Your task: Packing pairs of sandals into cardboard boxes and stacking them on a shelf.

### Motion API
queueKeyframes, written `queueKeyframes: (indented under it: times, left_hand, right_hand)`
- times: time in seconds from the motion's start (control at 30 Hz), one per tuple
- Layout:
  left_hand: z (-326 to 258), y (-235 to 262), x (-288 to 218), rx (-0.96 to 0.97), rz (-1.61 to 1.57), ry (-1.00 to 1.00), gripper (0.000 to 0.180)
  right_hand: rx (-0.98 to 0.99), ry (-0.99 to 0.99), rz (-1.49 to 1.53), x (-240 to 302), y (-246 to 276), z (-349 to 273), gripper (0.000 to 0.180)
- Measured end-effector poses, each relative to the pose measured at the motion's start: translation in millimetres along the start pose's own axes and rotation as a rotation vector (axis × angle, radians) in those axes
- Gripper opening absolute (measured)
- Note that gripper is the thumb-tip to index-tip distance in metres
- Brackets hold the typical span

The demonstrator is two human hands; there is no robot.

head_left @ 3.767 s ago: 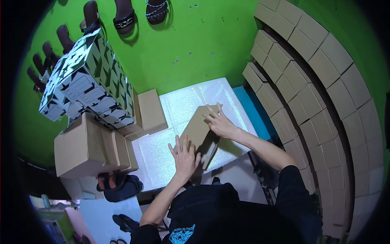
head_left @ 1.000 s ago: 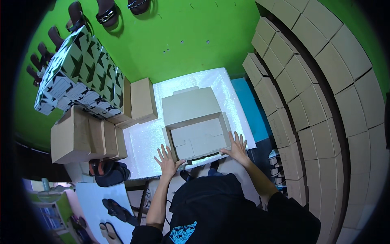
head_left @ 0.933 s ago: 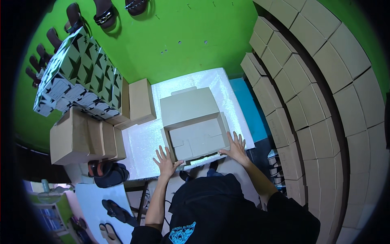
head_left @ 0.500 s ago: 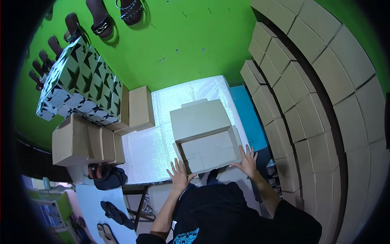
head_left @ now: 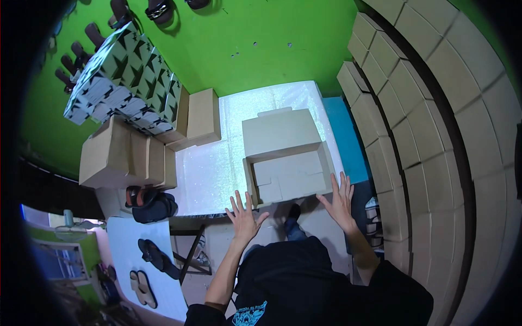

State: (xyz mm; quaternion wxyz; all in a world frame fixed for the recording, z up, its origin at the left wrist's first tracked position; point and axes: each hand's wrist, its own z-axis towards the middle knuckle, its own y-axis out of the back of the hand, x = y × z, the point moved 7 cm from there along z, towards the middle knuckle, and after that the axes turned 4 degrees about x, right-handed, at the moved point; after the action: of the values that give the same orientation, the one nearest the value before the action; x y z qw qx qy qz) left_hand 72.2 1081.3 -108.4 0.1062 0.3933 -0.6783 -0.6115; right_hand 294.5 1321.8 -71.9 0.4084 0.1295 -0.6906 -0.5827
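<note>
An open brown cardboard box lies on the white-covered table, its lid folded back toward the wall and its shallow inside bare. By the box's near left corner, my left hand is spread with fingers apart and holds nothing. My right hand is beside the near right corner, fingers also stretched out and nothing in them. Both palms are off the box walls; whether any fingertip touches the cardboard I cannot tell.
Boxes with a star pattern and plain brown boxes are stacked at the left. Shelves of cardboard boxes line the right side. Sandals hang on the green wall; more sandals lie on a lower white table.
My hands have drawn back from the box's near corners. The head view has shifted, so the whole scene sits higher and further right. The box keeps its place on the table.
</note>
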Motion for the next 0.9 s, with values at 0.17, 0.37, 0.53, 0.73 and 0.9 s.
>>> queueKeyframes:
  times: [0.17,0.37,0.53,0.73,0.9]
  left_hand:
    - [-67,10,13,-0.023,0.001,-0.070,0.102]
    - [-184,8,89,-0.046,-0.049,-0.075,0.101]
    - [-286,-17,146,0.092,-0.005,0.026,0.102]
    - [-359,-31,166,0.048,-0.138,0.027,0.101]
    - [-417,-37,168,0.040,-0.051,-0.149,0.099]
  right_hand:
    - [-0.110,-0.073,0.066,42,-19,-72,0.080]
    - [0.024,-0.030,0.097,130,-68,-179,0.082]
    - [0.107,0.052,0.152,190,-97,-267,0.084]
    - [0.157,0.065,0.154,228,-120,-358,0.086]
    - [0.144,0.074,0.136,256,-132,-420,0.085]
